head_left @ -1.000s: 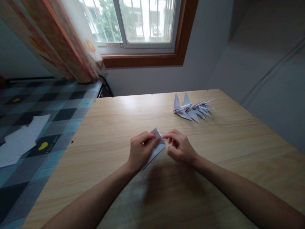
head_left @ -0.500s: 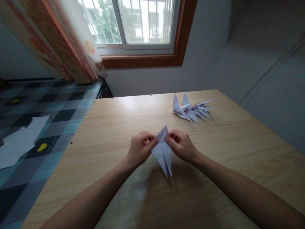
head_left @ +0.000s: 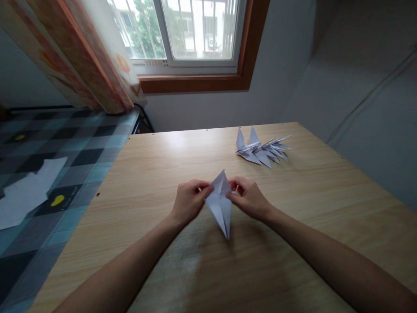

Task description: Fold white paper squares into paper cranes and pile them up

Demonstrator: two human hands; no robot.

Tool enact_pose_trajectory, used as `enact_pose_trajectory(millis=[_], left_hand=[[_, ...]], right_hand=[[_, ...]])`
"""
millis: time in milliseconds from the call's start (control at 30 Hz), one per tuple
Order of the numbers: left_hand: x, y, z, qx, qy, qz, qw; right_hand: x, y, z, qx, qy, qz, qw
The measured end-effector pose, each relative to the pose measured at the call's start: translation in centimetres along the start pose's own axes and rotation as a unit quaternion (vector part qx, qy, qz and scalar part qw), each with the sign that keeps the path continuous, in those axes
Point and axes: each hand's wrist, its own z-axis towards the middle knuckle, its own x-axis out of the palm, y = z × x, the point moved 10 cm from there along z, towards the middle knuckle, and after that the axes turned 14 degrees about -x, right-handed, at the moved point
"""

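A white folded paper (head_left: 220,208), shaped like a long narrow diamond, is held between my hands just above the table. Its short tip points away from me and its long point comes down toward me. My left hand (head_left: 190,198) pinches the left edge, thumb on top. From the other side my right hand (head_left: 248,196) grips the right edge, its thumb lying on the paper and its fingers curled behind. Farther off lies a group of folded white paper cranes (head_left: 260,150), overlapping one another, with several pointed wings sticking up and out.
The wooden table (head_left: 146,169) has its left edge beside a checked cloth surface (head_left: 84,152), where white paper sheets (head_left: 29,193) lie. A patterned curtain (head_left: 97,56) hangs at the back left beside a window (head_left: 202,30). A wall stands on the right.
The folded paper has shifted slightly left, and its lower split has closed to nearly one point. Its upper part looks flatter. My left hand has moved slightly left; both hands still hold the paper.
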Motion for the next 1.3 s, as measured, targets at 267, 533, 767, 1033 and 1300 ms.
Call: enact_pose_trajectory(millis=[267, 533, 767, 1033, 1300], left_hand=[[1.3, -2.3, -0.7, 0.09, 0.058, 0.102, 0.989], [2.9, -3.4, -2.5, 0.216, 0.073, 0.244, 0.943], [3.4, -3.9, -3.5, 0.26, 0.076, 0.351, 0.896], [3.6, -4.1, -3.8, 0.275, 0.082, 0.368, 0.884], [3.8, -4.1, -3.9, 0.283, 0.087, 0.385, 0.874]], right_hand=[[-0.3, 1.4, -0.2, -0.123, 0.03, -0.131, 0.983], [0.8, 3.5, -1.2, -0.215, 0.115, -0.186, 0.952], [2.9, 5.9, -2.1, -0.26, 0.174, -0.261, 0.913], [3.2, 6.3, -3.0, -0.259, 0.215, -0.26, 0.905], [4.1, 7.6, -3.5, -0.26, 0.254, -0.291, 0.885]])
